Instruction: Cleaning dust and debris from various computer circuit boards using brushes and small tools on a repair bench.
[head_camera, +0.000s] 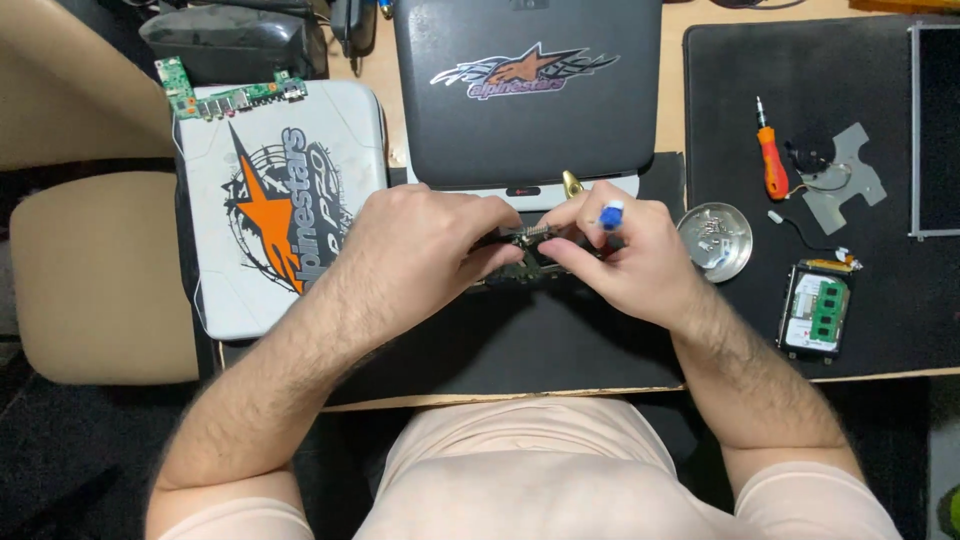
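While both hands meet over the black mat, the scene reads so:
Board: small green circuit board sits between the hands, just in front of the dark laptop
Left hand: fingers pinched on the board's left end
Right hand: closed on a blue-tipped tool, fingertips touching the board's right edge
Surface: wooden desk; metal dish and orange screwdriver to the right
Left side: white case, beige chair

My left hand and right hand pinch a small circuit board above the black mat; a blue-tipped tool sits in my right fingers, a metal screw dish just beside
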